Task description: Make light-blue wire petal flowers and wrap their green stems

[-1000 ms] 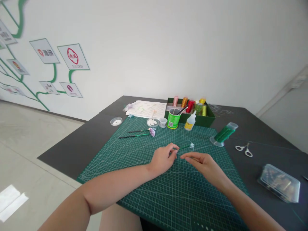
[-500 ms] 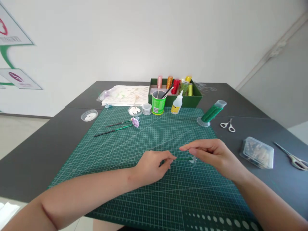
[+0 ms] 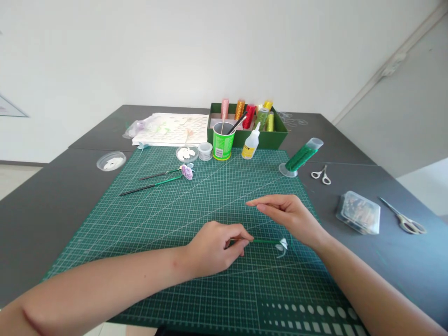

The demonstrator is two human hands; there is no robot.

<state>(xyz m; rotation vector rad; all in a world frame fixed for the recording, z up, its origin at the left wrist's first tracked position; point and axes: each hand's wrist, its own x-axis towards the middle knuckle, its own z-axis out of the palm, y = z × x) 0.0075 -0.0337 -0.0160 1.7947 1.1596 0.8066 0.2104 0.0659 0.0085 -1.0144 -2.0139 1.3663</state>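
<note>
My left hand (image 3: 219, 247) pinches a thin green-wrapped stem (image 3: 266, 241) between thumb and fingertips, low over the cutting mat. At the stem's right end sits a small pale blue-white flower (image 3: 282, 244) with drooping petals. My right hand (image 3: 287, 214) is above and beyond the flower, palm down. Its fingers are straight and pressed together, with the thumb close beneath the index finger. A faint green strand shows near the flower, below this hand; whether the fingers hold it is too fine to make out.
On the green cutting mat (image 3: 217, 191) lie two flower stems (image 3: 157, 183), one with a purple bloom (image 3: 187, 172). Behind stand a green can (image 3: 223, 145), glue bottle (image 3: 250, 144) and thread box (image 3: 269, 139). Rightward are a green thread tube (image 3: 301, 157), small scissors (image 3: 322, 175), plastic box (image 3: 360, 212) and larger scissors (image 3: 408, 220).
My right hand has lifted away from the flower, which now shows more fully. The left hand keeps its pinch on the stem. The camera view has shifted slightly.
</note>
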